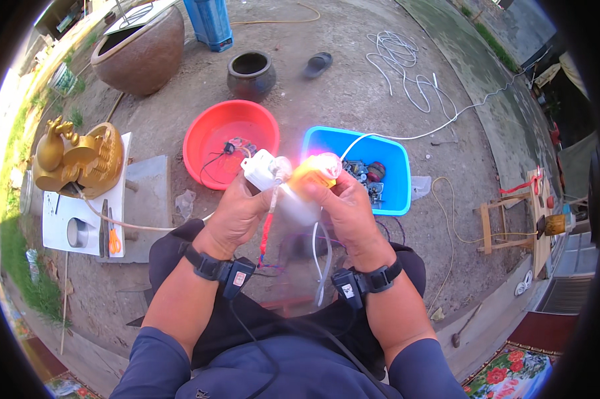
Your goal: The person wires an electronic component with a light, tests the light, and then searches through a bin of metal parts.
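My left hand (235,211) grips a white plastic device (260,169) with a clear rounded part at its right side. In my right hand (353,211) is a yellow-and-white device (313,174), washed out by a pink-orange glow; its exact kind cannot be made out. The two devices are close together above my lap, and glare hides whether they touch. A red-wrapped wire (267,231) hangs below my left hand, and pale leads (324,266) dangle between my wrists. From near the right-hand device, a white cable (419,137) runs off to the right.
Ahead are a red basin (200,126) holding a small corded part and a blue tub (401,189) of metal parts. A gold ornament (74,156), a metal cup (77,233) and orange-handled scissors (114,241) sit left. Dark pot (251,83), coiled cable (394,50) and wooden stand (502,223) lie beyond.
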A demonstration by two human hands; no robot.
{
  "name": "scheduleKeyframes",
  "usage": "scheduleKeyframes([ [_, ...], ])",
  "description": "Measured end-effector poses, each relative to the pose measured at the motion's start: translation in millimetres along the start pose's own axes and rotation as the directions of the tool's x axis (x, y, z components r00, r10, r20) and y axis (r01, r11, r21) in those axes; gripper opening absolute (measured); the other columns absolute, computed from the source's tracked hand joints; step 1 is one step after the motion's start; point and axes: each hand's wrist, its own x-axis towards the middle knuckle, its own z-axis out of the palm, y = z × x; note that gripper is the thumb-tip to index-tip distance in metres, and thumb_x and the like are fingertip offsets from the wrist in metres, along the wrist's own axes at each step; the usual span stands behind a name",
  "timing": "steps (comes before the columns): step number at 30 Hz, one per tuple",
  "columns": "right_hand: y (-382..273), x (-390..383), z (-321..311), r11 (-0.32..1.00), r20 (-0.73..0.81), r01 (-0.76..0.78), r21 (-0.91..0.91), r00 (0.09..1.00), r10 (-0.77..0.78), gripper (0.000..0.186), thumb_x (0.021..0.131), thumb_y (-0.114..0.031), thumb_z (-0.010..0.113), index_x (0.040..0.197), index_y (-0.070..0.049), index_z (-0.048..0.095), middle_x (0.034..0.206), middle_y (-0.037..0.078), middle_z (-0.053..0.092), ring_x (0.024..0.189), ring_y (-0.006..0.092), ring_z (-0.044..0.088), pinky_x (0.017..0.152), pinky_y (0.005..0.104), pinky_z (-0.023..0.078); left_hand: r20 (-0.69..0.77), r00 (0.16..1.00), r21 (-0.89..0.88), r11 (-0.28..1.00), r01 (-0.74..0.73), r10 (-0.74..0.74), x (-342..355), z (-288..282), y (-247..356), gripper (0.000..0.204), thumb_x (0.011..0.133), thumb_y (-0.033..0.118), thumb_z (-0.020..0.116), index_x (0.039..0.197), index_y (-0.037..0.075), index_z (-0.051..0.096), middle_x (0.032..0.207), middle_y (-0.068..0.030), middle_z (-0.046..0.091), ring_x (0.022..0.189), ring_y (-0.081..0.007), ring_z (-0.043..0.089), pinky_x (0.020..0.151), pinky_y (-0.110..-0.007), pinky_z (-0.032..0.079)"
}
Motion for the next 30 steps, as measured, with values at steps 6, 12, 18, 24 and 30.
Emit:
scheduleKeyframes([
  [6, -3.9, -0.9, 1.8, 0.998, -0.025, -0.025, -0.053, 0.999, 0.024, 0.031, 0.096, -0.013, 0.073, 0.124, 0.0, 0.068, 0.111, 0.005, 0.073, 0.098, 0.0107, 0.067, 0.086, 0.0269, 0.054, -0.016, 1.0, -0.006, 1.0, 0.008, -0.008, 0.2, -2.6, -1.6, 0.05, 0.093, 0.012, 0.078, 0.137, 0.005, 0.053, 0.126, -0.0019, 0.063, 0.118, -0.0145, 0.06, 0.102, -0.032, 0.048],
  [12, -4.4, -1.9, 3.3, 0.999, 0.0, 0.015, -0.049, 1.0, -0.015, 0.031, 0.096, -0.014, 0.073, 0.124, -0.002, 0.069, 0.111, 0.004, 0.073, 0.098, 0.0103, 0.067, 0.086, 0.0265, 0.054, 0.004, 1.0, -0.014, 1.0, -0.02, 0.02, -1.2, -0.1, 1.3, 0.047, 0.094, 0.009, 0.076, 0.135, 0.006, 0.054, 0.124, -0.0019, 0.063, 0.117, -0.0147, 0.061, 0.102, -0.033, 0.048],
  [18, -4.4, -2.8, 2.6, 0.997, 0.016, 0.025, -0.078, 1.0, -0.024, 0.031, 0.096, -0.014, 0.073, 0.124, -0.002, 0.069, 0.111, 0.004, 0.072, 0.099, 0.0103, 0.067, 0.087, 0.0267, 0.054, 0.012, 1.0, 0.004, 1.0, -0.019, 0.019, -2.9, -2.1, 1.9, 0.047, 0.093, 0.01, 0.077, 0.134, 0.006, 0.054, 0.124, -0.0018, 0.063, 0.117, -0.0147, 0.061, 0.103, -0.033, 0.048],
  [24, -4.6, -4.7, 2.8, 0.997, -0.018, 0.0, -0.084, 1.0, -0.002, 0.039, 0.094, -0.017, 0.076, 0.127, 0.0, 0.067, 0.113, 0.007, 0.072, 0.099, 0.0121, 0.067, 0.088, 0.0285, 0.054, 0.011, 1.0, -0.008, 1.0, -0.012, 0.012, -4.1, -2.5, 0.9, 0.05, 0.093, 0.01, 0.078, 0.136, 0.006, 0.054, 0.126, -0.0027, 0.064, 0.117, -0.0155, 0.061, 0.102, -0.033, 0.048],
  [30, -2.8, -4.8, 0.7, 0.994, -0.037, 0.014, -0.107, 0.999, -0.018, 0.041, 0.093, -0.017, 0.077, 0.128, 0.001, 0.066, 0.115, 0.008, 0.072, 0.1, 0.0131, 0.067, 0.09, 0.0296, 0.053, 0.007, 1.0, 0.001, 1.0, -0.018, 0.018, -3.1, -4.9, -1.8, 0.052, 0.093, 0.009, 0.077, 0.138, 0.006, 0.053, 0.127, -0.0035, 0.064, 0.118, -0.0162, 0.062, 0.103, -0.034, 0.048],
])
